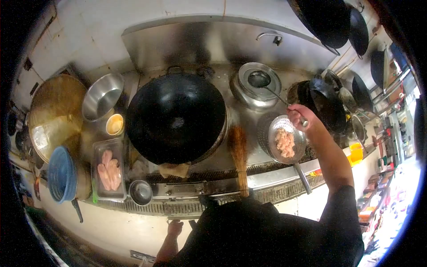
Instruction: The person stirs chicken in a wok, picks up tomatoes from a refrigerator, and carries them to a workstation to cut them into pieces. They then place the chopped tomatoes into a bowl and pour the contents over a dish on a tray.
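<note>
My right hand [299,116] is wrapped round the handle of a long metal ladle [259,79], whose bowl sits over the opening of a round steel pot. Just below that hand, a perforated strainer [265,133] holds a heap of pale raw meat pieces [285,143]. A large black wok [175,118] stands on the stove to the left of the pot. My left hand [175,227] hangs low by the stove's front edge, under the wok; its fingers look curled, but what they touch is too small to tell.
At the left are a clear tray [98,189] of raw meat, a steel bowl [103,98], a blue basket [62,175] and a small yellow cup [115,124]. A bamboo brush [238,155] lies between wok and strainer. Black pans hang at upper right.
</note>
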`<move>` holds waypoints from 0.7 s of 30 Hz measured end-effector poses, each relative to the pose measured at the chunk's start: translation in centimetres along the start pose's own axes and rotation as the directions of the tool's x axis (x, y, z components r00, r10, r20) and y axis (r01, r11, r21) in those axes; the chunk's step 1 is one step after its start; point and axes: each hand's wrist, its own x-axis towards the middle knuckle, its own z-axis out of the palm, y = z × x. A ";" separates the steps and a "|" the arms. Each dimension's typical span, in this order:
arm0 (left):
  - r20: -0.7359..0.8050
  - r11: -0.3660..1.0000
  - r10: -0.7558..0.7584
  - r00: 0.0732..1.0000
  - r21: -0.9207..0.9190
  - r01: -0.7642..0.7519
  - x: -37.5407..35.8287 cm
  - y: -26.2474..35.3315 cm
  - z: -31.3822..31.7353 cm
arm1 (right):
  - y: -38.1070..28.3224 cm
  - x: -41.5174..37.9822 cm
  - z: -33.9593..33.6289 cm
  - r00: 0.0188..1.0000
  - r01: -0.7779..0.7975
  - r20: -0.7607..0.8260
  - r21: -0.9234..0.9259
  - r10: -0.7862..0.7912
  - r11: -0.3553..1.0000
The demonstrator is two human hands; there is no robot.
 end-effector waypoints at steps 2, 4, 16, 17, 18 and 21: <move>0.118 0.858 0.419 0.900 0.274 -0.435 1.7 -1.5 0.2 | 0.5 -1.8 1.1 1.000 0.009 0.023 -0.052 -0.008 0.999; 0.170 0.893 0.341 0.925 0.249 -0.375 2.0 -0.5 -0.1 | 1.5 -3.8 2.6 0.999 0.015 0.048 -0.103 -0.010 0.995; 0.106 0.923 0.074 0.992 0.370 -0.108 -2.5 10.4 -1.5 | 11.7 -7.0 11.2 0.988 -0.096 0.103 -0.141 0.111 0.985; 0.102 0.924 0.069 0.992 0.367 -0.102 -1.5 8.4 -1.4 | 12.7 -6.3 11.9 0.984 -0.146 0.086 -0.108 0.156 0.983; 0.168 0.882 0.163 0.972 0.416 -0.220 0.9 4.3 -0.8 | 13.5 -5.2 12.5 0.965 -0.171 0.176 -0.133 0.193 0.976; 0.210 0.833 0.172 0.962 0.491 -0.256 1.4 2.7 -0.8 | 15.7 -1.3 12.1 0.961 -0.237 0.116 -0.116 0.250 0.964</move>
